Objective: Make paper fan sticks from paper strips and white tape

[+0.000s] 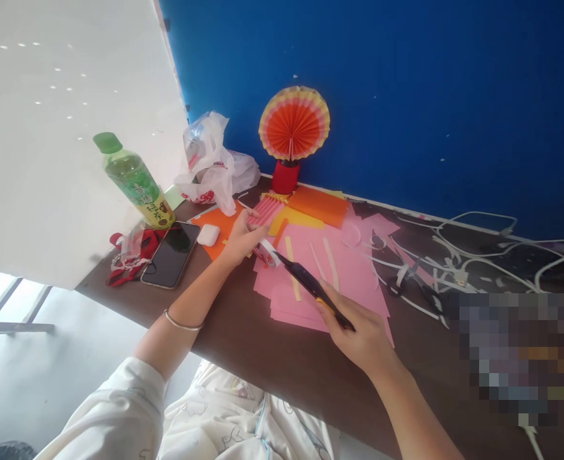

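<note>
My left hand (245,237) is closed at a roll of tape (265,254), its white and red side showing below my fingers. Gripped in my right hand (361,329) is a slim black-and-yellow utility knife (311,284), its narrow tip pointing at the tape roll and close to it. Beneath both lie pink paper sheets (282,300) with narrow pale strips (292,268) on top. A pleated pink paper piece (268,209) rests just beyond my left hand, beside yellow paper (305,217) and folded orange paper (319,206).
A round pleated fan (294,122) stands in a red holder (286,177) by the blue wall. Leftward are a drink bottle (138,185), a phone (172,254), a white earbud case (208,234) and a plastic bag (210,166). White cables (474,249) tangle at right, near a blurred-out patch.
</note>
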Available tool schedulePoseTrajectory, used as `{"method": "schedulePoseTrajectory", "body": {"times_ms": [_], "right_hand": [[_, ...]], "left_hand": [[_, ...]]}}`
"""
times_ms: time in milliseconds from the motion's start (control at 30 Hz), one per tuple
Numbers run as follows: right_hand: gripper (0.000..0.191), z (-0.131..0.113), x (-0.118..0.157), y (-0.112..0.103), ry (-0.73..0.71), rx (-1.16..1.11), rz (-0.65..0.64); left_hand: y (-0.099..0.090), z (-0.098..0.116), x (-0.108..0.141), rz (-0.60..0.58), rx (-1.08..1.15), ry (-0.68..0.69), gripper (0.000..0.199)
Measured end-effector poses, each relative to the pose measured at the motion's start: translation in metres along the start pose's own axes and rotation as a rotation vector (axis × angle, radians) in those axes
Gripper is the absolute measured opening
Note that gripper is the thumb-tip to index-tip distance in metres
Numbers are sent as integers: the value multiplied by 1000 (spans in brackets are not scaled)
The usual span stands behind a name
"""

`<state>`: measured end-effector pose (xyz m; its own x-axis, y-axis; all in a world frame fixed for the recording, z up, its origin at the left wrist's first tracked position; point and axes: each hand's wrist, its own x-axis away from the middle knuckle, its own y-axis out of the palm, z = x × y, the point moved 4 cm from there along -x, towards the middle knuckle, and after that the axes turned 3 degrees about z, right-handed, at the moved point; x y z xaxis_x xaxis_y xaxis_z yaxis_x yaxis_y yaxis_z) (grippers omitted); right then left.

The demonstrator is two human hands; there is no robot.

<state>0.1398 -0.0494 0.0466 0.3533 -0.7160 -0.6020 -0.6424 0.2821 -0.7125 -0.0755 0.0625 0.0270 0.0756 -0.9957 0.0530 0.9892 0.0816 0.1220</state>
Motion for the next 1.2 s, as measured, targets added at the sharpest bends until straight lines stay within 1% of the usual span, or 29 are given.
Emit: {"method": "schedulePoseTrajectory", "body": {"times_ms": [167,367,467,533,600,700,800,900,1000,1200], "right_hand": [[44,2,2,1,-8,-4,-1],[43,3,3,1,-4,-7,-2],[42,3,2,1,4,-1,4],[43,2,2,1,1,2,9],[44,3,2,0,-2,-1,13],[45,6,4,0,8,-3,15],[44,9,5,0,25,-3,14],[42,8,4,0,29,-14,6],[41,5,2,0,26,-14,2],[42,2,0,1,9,-33,3]], "left_hand": [[-2,-3,-3,8,40,-34,36],[-6,-13,-9,43,53,-93,31],[-6,-11,-9,59,50,-86,27],[-4,-6,-7,40,1,-44,21],[-2,3,-3,27,-94,46,16],[1,13,4,24,-211,198,16],[7,15,10,-37,-274,251,19],[9,13,13,-72,-272,225,23],[8,11,11,-90,-183,173,28],[4,6,6,-129,-67,142,34]]}}
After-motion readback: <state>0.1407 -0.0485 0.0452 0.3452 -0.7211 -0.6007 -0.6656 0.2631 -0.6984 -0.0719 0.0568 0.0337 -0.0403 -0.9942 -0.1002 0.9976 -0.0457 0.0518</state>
